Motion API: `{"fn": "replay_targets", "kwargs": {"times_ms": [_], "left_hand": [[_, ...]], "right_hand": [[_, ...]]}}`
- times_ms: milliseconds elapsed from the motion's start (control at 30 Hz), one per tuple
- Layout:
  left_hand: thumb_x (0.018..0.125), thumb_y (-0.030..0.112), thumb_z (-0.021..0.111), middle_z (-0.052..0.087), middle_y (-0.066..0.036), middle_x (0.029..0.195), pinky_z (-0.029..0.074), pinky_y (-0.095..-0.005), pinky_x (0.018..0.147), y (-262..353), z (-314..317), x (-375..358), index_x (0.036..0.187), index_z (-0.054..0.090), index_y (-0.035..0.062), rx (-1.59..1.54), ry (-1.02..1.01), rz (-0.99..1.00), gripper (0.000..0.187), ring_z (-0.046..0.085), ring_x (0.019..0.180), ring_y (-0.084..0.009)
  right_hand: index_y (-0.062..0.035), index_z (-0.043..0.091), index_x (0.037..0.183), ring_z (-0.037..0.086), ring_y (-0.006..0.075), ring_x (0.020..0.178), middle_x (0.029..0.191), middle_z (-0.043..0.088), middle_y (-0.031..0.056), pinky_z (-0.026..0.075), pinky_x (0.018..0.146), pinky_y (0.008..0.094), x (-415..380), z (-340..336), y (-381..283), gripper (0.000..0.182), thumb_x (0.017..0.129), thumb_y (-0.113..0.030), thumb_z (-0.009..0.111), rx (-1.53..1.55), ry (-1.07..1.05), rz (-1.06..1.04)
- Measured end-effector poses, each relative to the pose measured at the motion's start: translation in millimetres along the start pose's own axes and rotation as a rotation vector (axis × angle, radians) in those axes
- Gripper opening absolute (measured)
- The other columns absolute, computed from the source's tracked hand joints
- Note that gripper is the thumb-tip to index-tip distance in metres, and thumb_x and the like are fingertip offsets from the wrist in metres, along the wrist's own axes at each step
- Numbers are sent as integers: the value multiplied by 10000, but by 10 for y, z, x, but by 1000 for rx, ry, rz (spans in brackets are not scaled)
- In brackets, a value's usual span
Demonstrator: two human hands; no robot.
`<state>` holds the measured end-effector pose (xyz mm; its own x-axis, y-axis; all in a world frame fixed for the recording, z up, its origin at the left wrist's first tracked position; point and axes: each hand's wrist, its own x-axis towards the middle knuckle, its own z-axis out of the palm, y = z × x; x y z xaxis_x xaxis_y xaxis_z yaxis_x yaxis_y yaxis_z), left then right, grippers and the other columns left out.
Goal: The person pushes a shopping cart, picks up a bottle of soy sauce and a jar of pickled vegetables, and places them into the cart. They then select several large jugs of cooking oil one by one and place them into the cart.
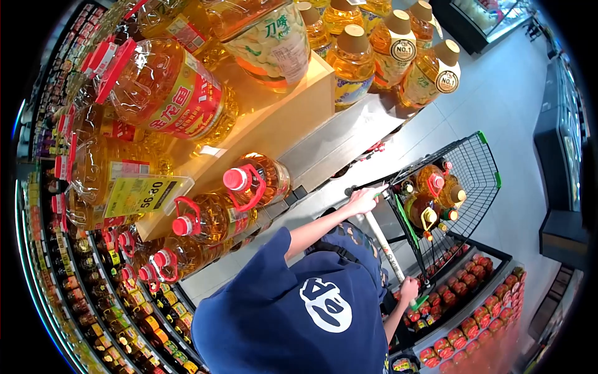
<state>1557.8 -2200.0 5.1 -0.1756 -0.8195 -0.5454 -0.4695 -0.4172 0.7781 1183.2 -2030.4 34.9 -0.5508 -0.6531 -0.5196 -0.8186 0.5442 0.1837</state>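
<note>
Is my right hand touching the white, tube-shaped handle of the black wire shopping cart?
Touching. The head view shows the right hand closed around the white, tube-shaped handle near one end, with no gap between them.

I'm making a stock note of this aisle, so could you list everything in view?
Large oil bottles: several, golden with red caps, on wooden display
Price tag: one, yellow-green, display's edge
Gold-capped bottles: several, amber, top of picture
Red-handled bottles: several, amber, below the display
Small goods: many, mixed colours, shelves at picture's left
Red jars: many, picture's lower right
Shopping cart: one, black with green trim, right of centre
Cart bottles: several, mixed caps, inside it
Cart handle: one, whitish, between hands
Dark cases: several, far right
Floor: one, pale, tiled
Shirt: one, navy, white print
Left hand: one, handle's upper end
Right hand: one, handle's lower end
</note>
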Motion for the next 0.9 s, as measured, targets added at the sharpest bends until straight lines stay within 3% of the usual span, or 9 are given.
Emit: {"fn": "replay_targets", "kwargs": {"times_ms": [33, 67, 200, 467, 667, 767, 900], "left_hand": [[690, 28, 442, 666, -43, 951, 523, -367, 728, -40, -1, 12, 1430, 371, 346, 37, 8, 30, 808, 650, 822, -253], [681, 24, 448, 655, -50, 982, 520, -364, 725, -75, 3, 14, 1424, 383, 340, 24, 26, 33, 810, 644, 835, -254], [658, 22, 454, 608, -72, 967, 516, -381, 723, -150, -15, -39, 1397, 433, 306, 45, 105, 59, 792, 627, 838, -285], [699, 26, 473, 619, -52, 934, 525, -377, 633, -252, -78, -121, 1361, 481, 287, 93, 211, 124, 712, 635, 765, -263], [698, -16, 482, 639, -45, 891, 535, -379, 678, -218, -155, -174, 1309, 542, 301, 88, 273, 81, 691, 634, 761, -277], [708, 24, 508, 643, -52, 892, 534, -386, 696, -262, -150, -162, 1302, 550, 303, 147, 313, 71, 657, 631, 769, -285], [739, 106, 547, 637, -76, 903, 542, -410, 699, -195, -180, -169, 1247, 589, 221, 362, 377, 155, 522, 638, 829, -283]], "right_hand": [[-81, 686, 1014, 626, 366, 955, 966, 678, 181, 464, 866, 451, -28, -16, -22, 443, 843, -428, 471, 15, -2, -13], [-93, 701, 965, 638, 350, 870, 892, 681, 166, 478, 780, 468, -64, -4, -51, 385, 858, -406, 502, 34, 48, -50], [-93, 703, 974, 635, 357, 882, 899, 683, 166, 471, 802, 466, -39, 57, -78, 398, 848, -406, 494, 50, 11, -50], [-119, 692, 1054, 619, 346, 969, 1008, 674, 160, 449, 861, 451, -54, 51, -127, 457, 847, -428, 428, 64, -157, -78], [-145, 685, 1086, 603, 368, 1007, 1061, 658, 168, 439, 885, 449, -59, 54, -170, 511, 850, -482, 382, -5, -249, -139], [-138, 691, 1064, 599, 375, 1006, 1054, 658, 173, 433, 896, 448, -41, 67, -181, 459, 847, -453, 436, 0, -314, -158], [-58, 693, 919, 624, 371, 911, 907, 666, 202, 484, 798, 424, -59, 25, -264, 342, 838, -342, 523, 206, -274, -267]]}}
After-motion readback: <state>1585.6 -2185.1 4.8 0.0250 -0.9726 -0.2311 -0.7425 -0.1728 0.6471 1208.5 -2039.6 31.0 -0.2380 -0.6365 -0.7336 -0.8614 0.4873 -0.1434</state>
